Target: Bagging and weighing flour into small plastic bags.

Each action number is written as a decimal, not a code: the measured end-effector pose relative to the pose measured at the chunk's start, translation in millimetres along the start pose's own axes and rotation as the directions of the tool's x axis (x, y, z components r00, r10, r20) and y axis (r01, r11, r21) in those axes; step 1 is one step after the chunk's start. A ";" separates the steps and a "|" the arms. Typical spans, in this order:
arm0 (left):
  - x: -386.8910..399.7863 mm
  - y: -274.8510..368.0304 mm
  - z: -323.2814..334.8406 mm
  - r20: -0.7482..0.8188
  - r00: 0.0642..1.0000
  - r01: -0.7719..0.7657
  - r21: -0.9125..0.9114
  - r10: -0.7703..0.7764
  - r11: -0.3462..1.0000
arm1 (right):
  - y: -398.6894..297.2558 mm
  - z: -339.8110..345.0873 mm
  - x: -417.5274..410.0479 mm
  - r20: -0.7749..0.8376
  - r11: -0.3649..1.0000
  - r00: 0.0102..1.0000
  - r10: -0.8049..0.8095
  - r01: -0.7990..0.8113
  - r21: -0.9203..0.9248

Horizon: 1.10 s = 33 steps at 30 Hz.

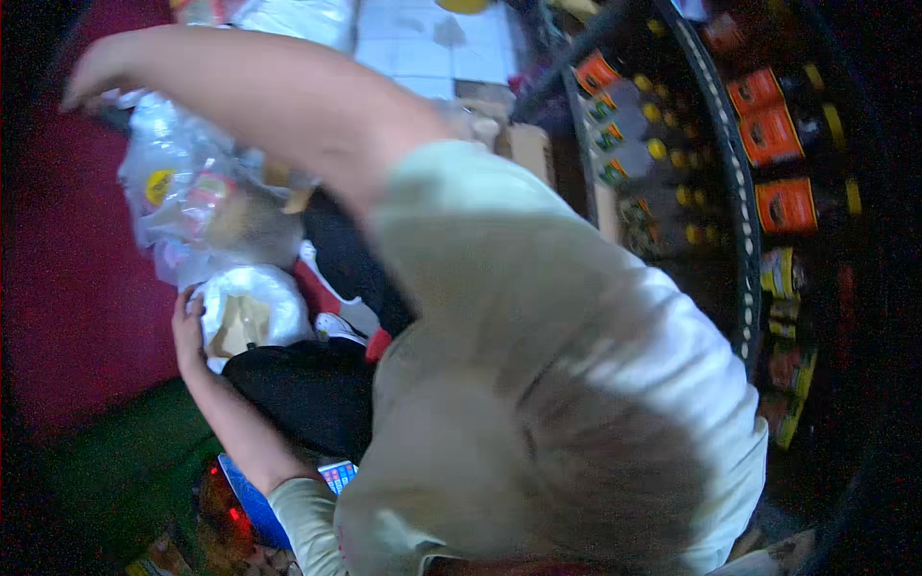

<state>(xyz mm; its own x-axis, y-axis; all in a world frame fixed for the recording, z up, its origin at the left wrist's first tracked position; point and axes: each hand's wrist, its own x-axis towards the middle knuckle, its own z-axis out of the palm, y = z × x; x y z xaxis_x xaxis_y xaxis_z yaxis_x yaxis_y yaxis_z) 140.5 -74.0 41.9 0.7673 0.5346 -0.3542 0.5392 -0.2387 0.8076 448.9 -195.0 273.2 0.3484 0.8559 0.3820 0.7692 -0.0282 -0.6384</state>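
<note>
My right arm stretches across the top of the view to the far left, where my right hand (97,72) is blurred above the upper end of a clear plastic bag (155,137); whether it grips the bag cannot be told. That bag holds packets, one bearing a yellow round label. My left hand (189,327) rests at the left edge of a round bundle of translucent plastic (281,299) with a tan middle (241,324). Its fingertips touch the plastic rim, but their hold is unclear. The bundle lies against my black-trousered leg (302,389).
A red surface (79,288) spans the left, with dark green (130,439) below. Shelves with orange packets (767,129) and yellow-capped containers (630,137) stand at right. A blue object (252,497) and a keypad (337,475) lie near my left elbow. White tiles (425,54) show at top.
</note>
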 end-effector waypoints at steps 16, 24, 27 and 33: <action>-13.5 1.3 19.1 0.134 0.990 -0.073 0.232 0.042 0.970 | -59.9 119.3 21.3 0.205 0.996 0.975 -0.081 0.069 0.063; 8.7 -10.8 14.6 0.044 0.992 -0.124 0.356 0.117 0.926 | -116.7 166.8 40.5 0.277 0.980 0.944 -0.179 0.146 0.135; 10.3 -15.1 12.3 -0.043 0.991 -0.099 0.381 0.124 0.919 | -111.5 179.9 46.3 0.304 0.984 0.939 -0.159 0.126 0.125; 1.9 -15.3 11.0 -0.127 0.983 -0.098 0.267 0.136 0.959 | 80.7 152.9 -45.3 0.254 0.930 0.923 0.288 -0.207 -0.304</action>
<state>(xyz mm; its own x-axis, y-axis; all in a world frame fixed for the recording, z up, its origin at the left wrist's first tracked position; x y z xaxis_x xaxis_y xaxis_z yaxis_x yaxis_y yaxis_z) 137.5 -78.3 23.6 0.7831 0.5957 -0.1783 0.5344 -0.4981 0.6828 413.3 -157.1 102.2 0.4073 0.9133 -0.0009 0.8060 -0.3599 -0.4699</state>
